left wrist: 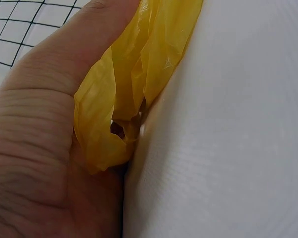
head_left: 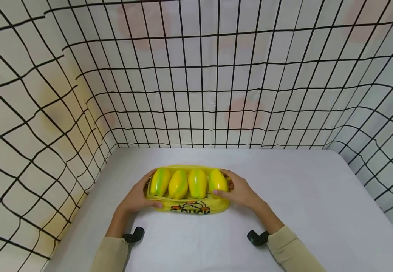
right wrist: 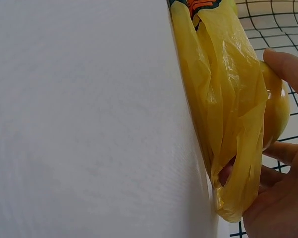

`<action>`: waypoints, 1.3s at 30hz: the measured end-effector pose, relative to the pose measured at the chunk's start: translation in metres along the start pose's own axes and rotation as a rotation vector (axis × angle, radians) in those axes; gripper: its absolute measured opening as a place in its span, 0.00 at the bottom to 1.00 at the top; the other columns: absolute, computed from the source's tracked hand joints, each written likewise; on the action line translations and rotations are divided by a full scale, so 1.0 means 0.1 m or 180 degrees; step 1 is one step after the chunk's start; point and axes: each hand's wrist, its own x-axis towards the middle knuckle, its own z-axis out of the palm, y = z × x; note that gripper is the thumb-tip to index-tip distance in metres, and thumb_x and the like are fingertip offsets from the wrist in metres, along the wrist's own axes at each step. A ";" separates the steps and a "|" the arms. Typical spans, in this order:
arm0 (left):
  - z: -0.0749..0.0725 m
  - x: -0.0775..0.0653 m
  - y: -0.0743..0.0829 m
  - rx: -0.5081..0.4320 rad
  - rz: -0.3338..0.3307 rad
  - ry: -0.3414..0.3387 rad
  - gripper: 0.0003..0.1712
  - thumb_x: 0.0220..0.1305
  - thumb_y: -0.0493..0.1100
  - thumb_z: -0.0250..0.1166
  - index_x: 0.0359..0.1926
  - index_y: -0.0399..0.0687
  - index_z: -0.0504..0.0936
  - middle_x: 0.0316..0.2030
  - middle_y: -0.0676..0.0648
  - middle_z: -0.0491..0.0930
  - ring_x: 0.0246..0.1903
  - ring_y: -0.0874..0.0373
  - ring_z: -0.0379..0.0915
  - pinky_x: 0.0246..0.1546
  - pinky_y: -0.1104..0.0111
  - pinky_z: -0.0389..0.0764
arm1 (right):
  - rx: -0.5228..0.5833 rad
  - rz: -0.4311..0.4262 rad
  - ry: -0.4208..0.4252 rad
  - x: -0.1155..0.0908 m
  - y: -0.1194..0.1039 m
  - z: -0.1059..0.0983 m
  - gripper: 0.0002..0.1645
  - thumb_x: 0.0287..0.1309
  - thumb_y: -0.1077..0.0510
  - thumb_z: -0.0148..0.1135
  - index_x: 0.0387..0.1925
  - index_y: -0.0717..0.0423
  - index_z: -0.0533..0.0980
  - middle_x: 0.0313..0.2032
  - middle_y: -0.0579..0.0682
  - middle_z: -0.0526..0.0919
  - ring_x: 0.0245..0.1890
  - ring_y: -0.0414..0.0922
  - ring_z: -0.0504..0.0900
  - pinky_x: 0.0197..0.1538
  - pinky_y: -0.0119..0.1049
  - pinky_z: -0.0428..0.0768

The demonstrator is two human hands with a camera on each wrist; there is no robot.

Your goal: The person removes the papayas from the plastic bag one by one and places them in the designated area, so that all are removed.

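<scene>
Several glossy yellow-green mangoes [head_left: 178, 184] stand in a row inside a low yellow plastic bag [head_left: 196, 206] with dark printing on its front. At the bag's left end, my left hand [head_left: 136, 194] grips it, thumb across the front and fingers round the far side. My right hand [head_left: 242, 190] grips the other end, its thumb lying on the rightmost mango [head_left: 218, 180]. In the left wrist view the crumpled bag [left wrist: 159, 54] lies against my left hand [left wrist: 39, 119]. The right wrist view has the bag [right wrist: 228, 99] hanging in folds beside a mango [right wrist: 275, 106]. Fingertips behind the bag are hidden.
Under the bag is a white table [head_left: 196, 241]. Black wire mesh [head_left: 200, 90] stands along the back and both sides, with pale fabric behind it. A black device [head_left: 134, 235] sits at the left wrist, and another black device [head_left: 257, 238] at the right wrist.
</scene>
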 end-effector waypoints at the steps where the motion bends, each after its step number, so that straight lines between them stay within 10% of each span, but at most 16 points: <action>1: 0.00 0.00 0.00 0.0018 0.0005 0.0000 0.76 0.35 0.63 0.86 0.82 0.63 0.50 0.74 0.46 0.66 0.68 0.46 0.67 0.74 0.37 0.60 | -0.0002 -0.0006 0.0000 0.00 0.00 0.00 0.57 0.56 0.30 0.70 0.78 0.49 0.60 0.65 0.52 0.76 0.55 0.48 0.78 0.58 0.44 0.83; 39: -0.03 -0.02 -0.02 -0.0213 0.0105 -0.0007 0.72 0.41 0.58 0.85 0.82 0.67 0.49 0.79 0.44 0.57 0.77 0.39 0.55 0.76 0.34 0.53 | 0.0133 0.0076 -0.0164 0.00 0.00 0.02 0.57 0.59 0.31 0.68 0.80 0.48 0.56 0.68 0.53 0.73 0.57 0.49 0.76 0.62 0.48 0.80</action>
